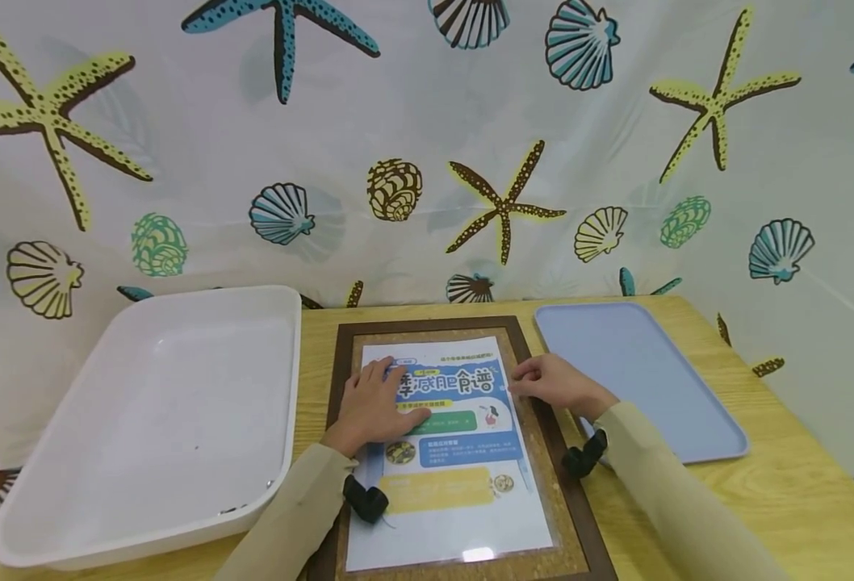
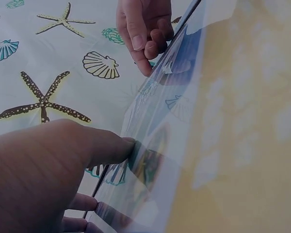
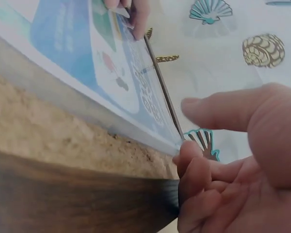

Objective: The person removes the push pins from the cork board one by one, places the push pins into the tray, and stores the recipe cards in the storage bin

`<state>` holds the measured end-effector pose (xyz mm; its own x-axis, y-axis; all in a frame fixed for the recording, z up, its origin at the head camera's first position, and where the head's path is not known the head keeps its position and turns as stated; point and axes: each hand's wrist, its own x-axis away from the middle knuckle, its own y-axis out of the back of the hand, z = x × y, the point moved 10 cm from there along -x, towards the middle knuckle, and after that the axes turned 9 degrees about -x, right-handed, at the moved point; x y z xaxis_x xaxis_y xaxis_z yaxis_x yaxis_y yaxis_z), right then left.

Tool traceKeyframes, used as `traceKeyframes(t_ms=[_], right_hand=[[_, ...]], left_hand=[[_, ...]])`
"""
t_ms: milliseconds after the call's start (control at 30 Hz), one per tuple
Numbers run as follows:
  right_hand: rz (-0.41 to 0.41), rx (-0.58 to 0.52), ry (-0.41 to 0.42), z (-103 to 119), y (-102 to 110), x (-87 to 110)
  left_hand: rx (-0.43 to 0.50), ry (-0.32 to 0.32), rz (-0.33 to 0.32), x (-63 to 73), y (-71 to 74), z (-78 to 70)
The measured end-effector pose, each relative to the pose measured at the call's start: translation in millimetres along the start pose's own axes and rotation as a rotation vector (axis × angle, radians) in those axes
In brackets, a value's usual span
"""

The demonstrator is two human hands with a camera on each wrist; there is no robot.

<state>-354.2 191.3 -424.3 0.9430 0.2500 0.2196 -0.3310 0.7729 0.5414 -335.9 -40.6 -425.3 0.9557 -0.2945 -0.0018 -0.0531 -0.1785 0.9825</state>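
Observation:
A printed poster sheet [image 1: 456, 532] with blue, green and yellow blocks lies on a cork board [image 1: 568, 537] with a dark brown frame [image 1: 588, 528]. Shiny clear plastic [image 2: 136, 114] shows over the print in the left wrist view. My left hand [image 1: 376, 403] rests spread on the poster's upper left, thumb pointing right across it. At the poster's upper right edge is my right hand [image 1: 558, 383], its fingertips close to the sheet's edge. The right wrist view shows its fingers [image 3: 196, 177] loosely bent and the thumb apart from them, with nothing between.
Left of the board stands a large white tray [image 1: 292, 387] with small specks inside. A flat light-blue tray [image 1: 630, 371] lies to the right, close beside the frame. All rest on a wooden table [image 1: 783, 500], with a shell-patterned curtain [image 1: 412, 266] behind.

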Motion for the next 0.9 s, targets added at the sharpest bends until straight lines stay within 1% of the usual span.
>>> traceKeyframes(t_ms=[67, 267, 367, 433, 500, 633, 767, 833, 900], right_hand=[[-0.015, -0.038, 0.004, -1.8, 1.6, -0.6], [-0.047, -0.218, 0.032, -3.8, 4.4, -0.3], [-0.027, -0.299, 0.065, -0.6, 3.0, 0.7], [0.004, -0.333, 0.088, 1.7, 0.5, 1.3], [0.045, -0.343, 0.119, 4.5, -2.9, 2.9], [0.142, -0.314, 0.188, 11.6, -11.5, 9.4], [0.239, -0.299, 0.233, 18.9, -21.6, 18.6], [0.266, -0.298, 0.245, 23.1, -25.1, 22.9], [0.271, -0.289, 0.257, 27.6, -26.9, 26.2]], left_hand=[[0.000, -0.001, 0.000, 0.1, 0.7, 0.4], [0.009, 0.000, 0.001, 0.1, 0.8, 1.1], [0.012, -0.004, -0.002, -0.1, 0.7, 0.4], [0.018, -0.005, -0.002, -0.1, 0.7, -0.3], [0.022, -0.003, 0.000, 0.3, 0.6, -0.6], [0.024, 0.000, 0.001, 1.0, 0.9, -0.9], [0.031, 0.001, 0.001, 1.0, 1.0, -0.9], [0.032, 0.001, 0.003, 0.6, 0.8, -0.6], [0.029, 0.002, 0.004, 0.2, 0.8, -0.1]])
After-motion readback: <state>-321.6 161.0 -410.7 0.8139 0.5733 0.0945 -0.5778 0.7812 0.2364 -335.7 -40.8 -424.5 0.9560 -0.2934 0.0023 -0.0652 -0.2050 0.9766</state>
